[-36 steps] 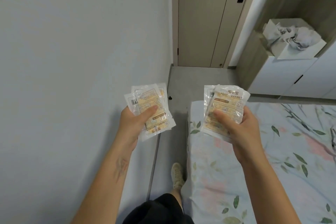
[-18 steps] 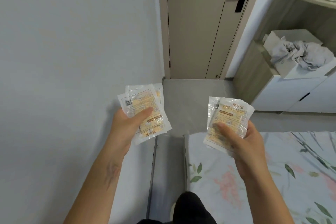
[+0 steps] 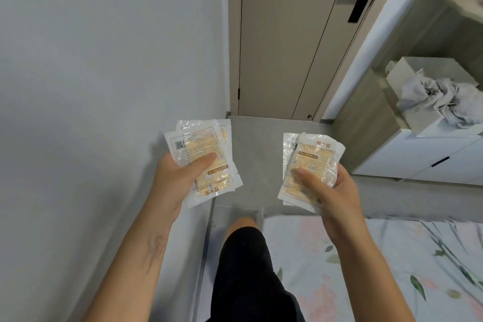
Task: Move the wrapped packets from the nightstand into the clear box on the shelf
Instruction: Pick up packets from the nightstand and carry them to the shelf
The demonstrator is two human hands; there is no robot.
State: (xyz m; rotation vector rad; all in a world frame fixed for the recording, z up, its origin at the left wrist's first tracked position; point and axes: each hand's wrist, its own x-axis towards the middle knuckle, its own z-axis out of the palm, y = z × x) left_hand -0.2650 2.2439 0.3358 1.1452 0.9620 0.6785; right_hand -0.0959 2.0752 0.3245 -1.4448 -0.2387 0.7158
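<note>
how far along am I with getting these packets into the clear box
Done: packets are picked up. In hand: the left hand grips one stack of packets, the right hand another stack. Left: putting them in the clear box, which isn't in view.

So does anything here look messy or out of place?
Only the grey cloth, crumpled and spilling over the open box on the white cabinet. The packets in the left hand and right hand look intact.
</note>
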